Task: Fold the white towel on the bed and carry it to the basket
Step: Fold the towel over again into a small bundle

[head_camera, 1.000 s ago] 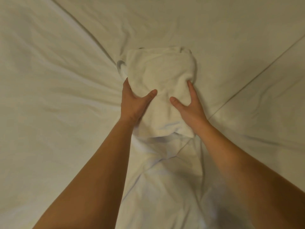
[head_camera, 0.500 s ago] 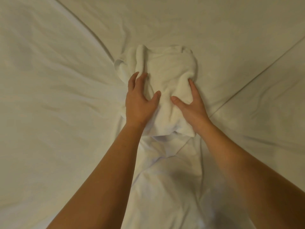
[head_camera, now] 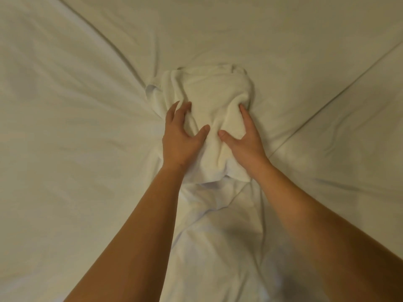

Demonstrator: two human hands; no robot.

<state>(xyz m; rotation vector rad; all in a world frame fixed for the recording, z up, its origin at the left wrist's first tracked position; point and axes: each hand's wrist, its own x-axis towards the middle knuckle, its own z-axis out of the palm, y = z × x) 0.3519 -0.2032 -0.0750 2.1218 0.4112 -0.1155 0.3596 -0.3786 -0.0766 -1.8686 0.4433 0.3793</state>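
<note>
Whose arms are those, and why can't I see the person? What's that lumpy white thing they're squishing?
The camera sits on the person's head and looks down, so you see only their two arms reaching forward. There is just this one view. The lumpy thing is a white towel, bunched into a bundle on a bed sheet. The left hand lies spread on the towel's left side, and the right hand presses on its right side, with its fingertips tucked into a fold. Neither hand has lifted the towel; it lies on the wrinkled sheet. No basket shows in this picture.

Pretty dim, warm yellowish light, soft shadows in the creased white bed sheet [head_camera: 87, 149], wide-angle bending toward the edges.
</note>
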